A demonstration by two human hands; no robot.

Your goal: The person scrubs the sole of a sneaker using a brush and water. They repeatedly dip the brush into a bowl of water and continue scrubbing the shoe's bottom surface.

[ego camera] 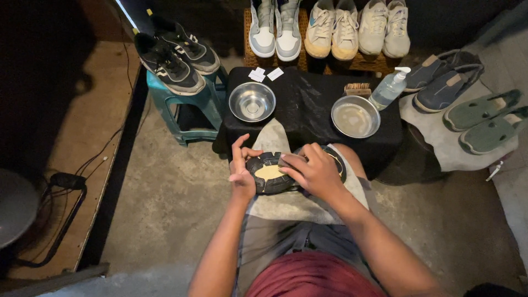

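Centre of frame: a shoe point(273, 175) lies sole-up on a grey cloth point(286, 203) spread over the person's lap. Its long axis runs roughly left to right across the frame, with a slight tilt; the black outsole with a yellowish patch faces the camera. Which end is the toe I cannot tell, since the right part is covered.

Left hand point(241, 168) grips the shoe's left end, fingers curled over the rim. Right hand point(314, 171) is closed over the right part of the sole, pressing down on something small beneath the fingers; what it is cannot be made out.

Progress, as a judgement: sole work is under way, not finished. The sole is partly exposed and both hands are engaged.

Upper centre: a low table draped in black point(308, 118) carries two metal bowls, one at left point(252, 102) and one at right point(355, 116), a brush point(357, 88) and a pump bottle point(389, 88). Top of frame: a row of pale sneakers point(330, 27). Upper left: black sneakers point(173, 52) on a teal stool point(190, 110). Right edge: blue shoes point(443, 82) and green slip-ons point(487, 118).
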